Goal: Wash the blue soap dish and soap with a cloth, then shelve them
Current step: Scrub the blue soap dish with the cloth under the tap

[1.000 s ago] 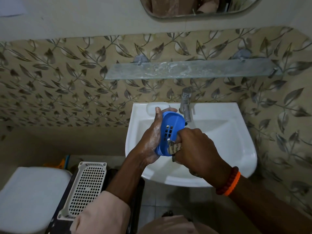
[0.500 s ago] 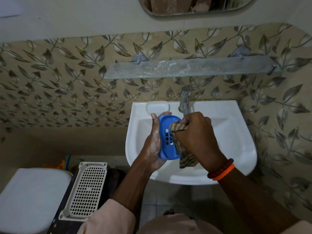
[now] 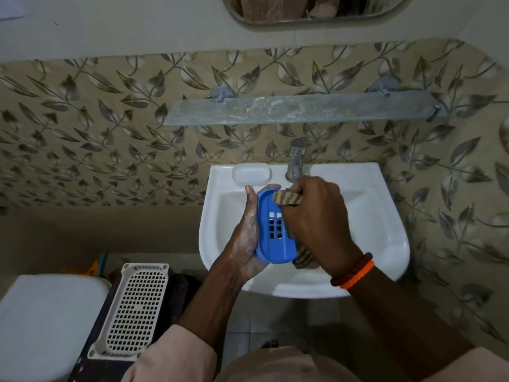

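Note:
Over the white sink (image 3: 385, 244) my left hand (image 3: 246, 244), soapy and pale with lather, grips the blue soap dish (image 3: 271, 244) from its left side, holding it on edge with its slotted face towards my right hand. My right hand (image 3: 316, 224) is closed on a brown striped cloth (image 3: 286, 198) and presses it against the dish's upper right part; the cloth's tail hangs below the wrist. A white bar of soap (image 3: 251, 174) lies on the sink's back left rim. The glass shelf (image 3: 303, 108) hangs on the wall above the tap.
A metal tap (image 3: 295, 158) stands at the back of the sink, just beyond my right hand. A white perforated basket (image 3: 132, 310) rests on a dark stand at lower left, beside a white toilet lid (image 3: 46, 321). A mirror's lower edge (image 3: 316, 12) shows at the top.
My right hand has slid the cloth up the dish, from its lower end towards its top near the tap. My left hand keeps the same hold on the dish.

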